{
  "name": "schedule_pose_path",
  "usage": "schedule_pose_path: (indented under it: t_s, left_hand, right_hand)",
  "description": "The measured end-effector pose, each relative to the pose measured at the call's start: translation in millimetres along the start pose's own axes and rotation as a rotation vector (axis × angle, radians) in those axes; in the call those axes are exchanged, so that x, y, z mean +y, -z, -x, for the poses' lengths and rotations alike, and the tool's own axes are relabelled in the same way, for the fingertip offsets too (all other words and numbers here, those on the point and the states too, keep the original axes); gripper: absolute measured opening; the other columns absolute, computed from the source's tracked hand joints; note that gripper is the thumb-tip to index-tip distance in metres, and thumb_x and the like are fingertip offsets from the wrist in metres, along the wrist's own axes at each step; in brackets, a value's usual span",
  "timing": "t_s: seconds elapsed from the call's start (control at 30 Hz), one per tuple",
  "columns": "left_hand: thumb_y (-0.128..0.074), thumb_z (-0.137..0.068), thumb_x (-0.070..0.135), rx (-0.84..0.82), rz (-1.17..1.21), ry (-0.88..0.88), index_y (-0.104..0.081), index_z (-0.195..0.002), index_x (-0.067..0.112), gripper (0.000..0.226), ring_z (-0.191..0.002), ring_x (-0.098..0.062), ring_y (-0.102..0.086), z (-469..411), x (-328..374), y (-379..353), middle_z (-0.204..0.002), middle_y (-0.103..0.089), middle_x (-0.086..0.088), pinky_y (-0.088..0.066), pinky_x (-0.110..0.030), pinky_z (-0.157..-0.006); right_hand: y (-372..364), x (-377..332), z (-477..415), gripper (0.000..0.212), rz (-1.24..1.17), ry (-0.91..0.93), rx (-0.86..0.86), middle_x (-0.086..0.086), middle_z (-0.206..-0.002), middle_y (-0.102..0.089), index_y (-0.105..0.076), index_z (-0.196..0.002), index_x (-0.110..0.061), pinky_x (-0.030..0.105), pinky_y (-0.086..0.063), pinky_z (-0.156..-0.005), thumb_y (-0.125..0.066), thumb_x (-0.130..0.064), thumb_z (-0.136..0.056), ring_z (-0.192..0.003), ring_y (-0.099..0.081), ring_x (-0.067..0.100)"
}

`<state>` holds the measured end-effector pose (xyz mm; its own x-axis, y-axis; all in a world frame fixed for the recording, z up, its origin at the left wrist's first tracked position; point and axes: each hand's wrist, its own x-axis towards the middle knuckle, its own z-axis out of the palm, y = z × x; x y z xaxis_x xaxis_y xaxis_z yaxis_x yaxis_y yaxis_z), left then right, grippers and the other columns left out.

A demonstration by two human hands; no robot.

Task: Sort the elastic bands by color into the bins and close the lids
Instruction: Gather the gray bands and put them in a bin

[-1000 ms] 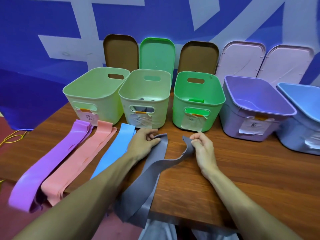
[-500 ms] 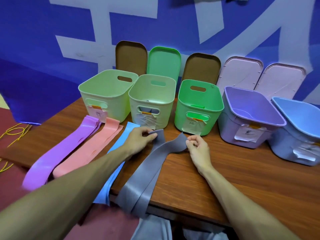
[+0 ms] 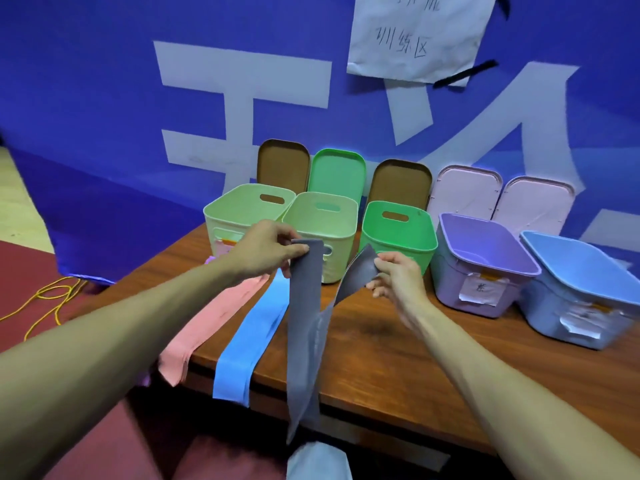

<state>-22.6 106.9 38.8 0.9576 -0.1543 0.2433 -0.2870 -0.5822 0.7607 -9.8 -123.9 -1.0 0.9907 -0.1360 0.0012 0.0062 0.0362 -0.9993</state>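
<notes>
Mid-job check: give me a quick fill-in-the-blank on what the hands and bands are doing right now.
1. Both hands, left hand and right hand, hold the ____ band.
2. The pink band lies left of the ____ band.
3. The bin lids lean against the ____ backdrop.
4. The bin farthest right is ____.

Missing words: grey; blue; blue; blue

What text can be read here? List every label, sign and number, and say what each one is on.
"训练区": handwritten on the white paper sheet taped to the blue banner; the line above it is cut off.
"紫", as best I can tell: the paper label on the purple bin.
Large white strokes on the banner: only parts show, unreadable.
Label on the blue bin: too blurred to read.
No numbers or brands show.
</notes>
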Motion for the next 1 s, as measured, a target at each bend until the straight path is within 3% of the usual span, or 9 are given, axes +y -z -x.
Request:
schedule_pose_path:
  t_s: [0.17,0.27,0.4,0.53,0.77,1.0]
  left_hand:
    - [-0.057,-0.093,0.02,0.029,0.05,-0.033,-0.064,-0.097,0.003,0.019,-0.056,-0.021,-0.068,1,30,25,-0.078,-0.067,-0.011,-0.045,-0.026,-0.047]
    - [-0.055,-0.094,0.019,0.063,0.144,-0.03,-0.062,-0.1,0.004,0.018,-0.057,-0.027,-0.069,-6,47,41,-0.085,-0.067,-0.009,-0.044,-0.027,-0.046]
    - [-0.056,-0.093,0.018,0.145,0.195,-0.076,-0.062,-0.09,0.011,0.01,-0.066,-0.03,-0.072,-26,66,55,-0.076,-0.064,-0.006,-0.052,-0.029,-0.056]
    - [-0.058,-0.093,0.018,0.191,0.286,-0.115,-0.062,-0.094,0.007,0.011,-0.075,-0.027,-0.072,-55,76,64,-0.087,-0.069,-0.014,-0.057,-0.036,-0.073]
    - [-0.061,-0.09,0.017,0.3,0.299,-0.198,-0.066,-0.093,0.009,0.01,-0.086,-0.017,-0.07,-106,77,71,-0.093,-0.071,-0.009,-0.056,-0.03,-0.082]
    - [-0.062,-0.089,0.022,0.386,0.263,-0.257,-0.067,-0.09,0.016,0.008,-0.084,-0.013,-0.062,-160,64,67,-0.086,-0.068,0.002,-0.05,-0.032,-0.081]
  right_hand:
    - [-14,-73,10,0.016,0.079,0.17,-0.142,0.01,-0.064,-0.053,-0.053,-0.08,-0.011,0.022,-0.045,-0.038,-0.053,0.001,-0.09,-0.038,-0.056,0.017]
    - [-17,-110,6,0.014,0.062,0.243,-0.104,0.008,-0.063,-0.053,-0.055,-0.08,-0.012,0.021,-0.045,-0.039,-0.055,-0.001,-0.088,-0.037,-0.055,0.016]
    - [-23,-147,-7,0.008,0.064,0.321,-0.039,0.007,-0.057,-0.054,-0.057,-0.08,-0.008,0.021,-0.047,-0.04,-0.055,-0.003,-0.086,-0.038,-0.056,0.015]
    - [-32,-175,-24,0.006,0.041,0.37,-0.017,0.009,-0.069,-0.057,-0.055,-0.083,-0.005,0.024,-0.052,-0.044,-0.052,-0.002,-0.087,-0.044,-0.064,0.018]
    - [-52,-208,-69,0.008,0.016,0.468,-0.016,0.006,-0.081,-0.056,-0.053,-0.087,-0.007,0.039,-0.061,-0.063,-0.049,0.0,-0.089,-0.061,-0.071,0.031]
    - [-68,-208,-121,0.015,-0.161,0.51,0.006,0.008,-0.088,-0.051,-0.049,-0.085,-0.011,0.028,-0.058,-0.054,-0.047,0.001,-0.094,-0.054,-0.07,0.024]
